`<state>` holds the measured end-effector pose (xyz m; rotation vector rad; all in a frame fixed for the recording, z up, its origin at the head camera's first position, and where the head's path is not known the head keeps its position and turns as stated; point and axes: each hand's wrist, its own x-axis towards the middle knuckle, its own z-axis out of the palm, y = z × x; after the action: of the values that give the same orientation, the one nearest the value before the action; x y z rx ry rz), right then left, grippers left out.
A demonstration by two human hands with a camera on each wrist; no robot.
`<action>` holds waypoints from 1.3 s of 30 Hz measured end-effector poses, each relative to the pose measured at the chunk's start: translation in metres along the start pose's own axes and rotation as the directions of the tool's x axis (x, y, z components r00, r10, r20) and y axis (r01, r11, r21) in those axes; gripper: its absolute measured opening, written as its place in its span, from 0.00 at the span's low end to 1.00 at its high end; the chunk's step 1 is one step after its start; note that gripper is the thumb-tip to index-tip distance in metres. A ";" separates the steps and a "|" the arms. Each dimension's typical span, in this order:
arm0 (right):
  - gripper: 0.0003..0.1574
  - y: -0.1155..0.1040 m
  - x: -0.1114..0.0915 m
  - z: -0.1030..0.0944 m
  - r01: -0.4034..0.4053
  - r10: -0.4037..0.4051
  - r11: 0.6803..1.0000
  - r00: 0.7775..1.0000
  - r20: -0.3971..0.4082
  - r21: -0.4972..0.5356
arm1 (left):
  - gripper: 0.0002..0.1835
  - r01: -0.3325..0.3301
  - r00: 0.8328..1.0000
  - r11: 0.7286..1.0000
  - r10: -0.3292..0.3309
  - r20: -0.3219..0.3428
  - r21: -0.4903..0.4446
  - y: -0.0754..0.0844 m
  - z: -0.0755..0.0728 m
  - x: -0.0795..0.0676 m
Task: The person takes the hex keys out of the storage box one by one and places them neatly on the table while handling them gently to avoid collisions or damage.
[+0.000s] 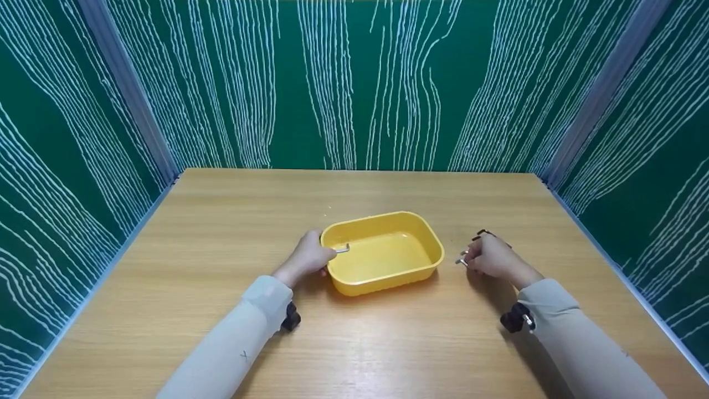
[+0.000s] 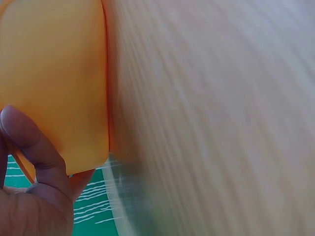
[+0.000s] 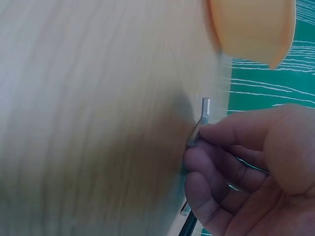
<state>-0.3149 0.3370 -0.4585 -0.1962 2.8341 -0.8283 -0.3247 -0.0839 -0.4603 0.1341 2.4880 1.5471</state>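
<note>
A yellow plastic tray (image 1: 382,282) stands on the wooden table, and my left hand (image 1: 308,255) grips its left rim. Outside the tray wall, the left wrist view shows the left hand's fingers (image 2: 37,142). A short silver hex key (image 1: 343,249) juts from beside the left thumb over the tray; whether the thumb pins it cannot be told. To the right of the tray, my right hand (image 1: 493,256) pinches a silver hex key (image 3: 205,110) between thumb and fingertip, low over the table. Dark hex keys (image 1: 483,231) show beyond that hand, partly hidden by it.
Green walls with white wavy lines (image 1: 288,83) enclose the wooden table (image 1: 232,205) at the back and both sides. Tiny pale specks (image 1: 329,208) lie behind the tray. A black wrist mount (image 1: 516,318) hangs under the right sleeve, another (image 1: 291,318) under the left.
</note>
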 end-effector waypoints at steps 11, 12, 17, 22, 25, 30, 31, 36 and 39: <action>0.15 -0.018 -0.005 -0.036 -0.009 0.009 1.000 1.000 -0.015 0.028 | 0.25 -0.016 1.000 1.000 0.016 0.004 0.003 0.000 -0.001 -0.001; 0.15 -0.020 -0.005 -0.040 -0.009 0.010 1.000 1.000 -0.016 0.030 | 0.25 -0.012 1.000 1.000 0.012 0.005 0.004 0.000 -0.002 -0.001; 0.17 -0.028 -0.004 -0.051 0.002 -0.002 1.000 1.000 -0.031 0.013 | 0.26 0.002 1.000 1.000 -0.002 0.008 0.010 0.002 -0.002 -0.001; 0.16 -0.038 -0.002 -0.056 0.024 -0.024 1.000 0.999 -0.042 0.003 | 0.27 -0.003 1.000 1.000 0.003 0.007 0.008 0.002 -0.002 0.000; 0.15 -0.043 0.000 -0.057 0.051 -0.051 0.999 0.997 -0.054 0.003 | 0.27 -0.001 1.000 1.000 0.001 0.006 0.007 0.001 -0.001 0.000; 0.13 -0.053 0.002 -0.059 0.077 -0.076 0.997 0.994 -0.078 0.005 | 0.26 -0.020 1.000 1.000 0.020 0.006 -0.005 0.001 -0.001 0.000; 0.13 -0.055 0.003 -0.059 0.073 -0.073 0.997 0.994 -0.080 0.006 | 0.26 -0.027 1.000 1.000 0.027 0.008 -0.009 0.001 -0.001 -0.001; 0.14 -0.064 0.005 -0.060 0.052 -0.050 0.998 0.997 -0.066 0.021 | 0.26 -0.030 0.999 0.999 0.031 0.015 -0.010 0.001 -0.002 -0.001; 0.14 -0.069 0.007 -0.060 0.052 -0.050 0.998 0.997 -0.064 0.026 | 0.27 -0.015 1.000 1.000 0.015 0.011 0.000 0.002 -0.002 -0.001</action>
<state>-0.3291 0.3091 -0.3723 -0.2436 2.8852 -0.8991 -0.3239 -0.0853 -0.4577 0.1618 2.4846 1.5474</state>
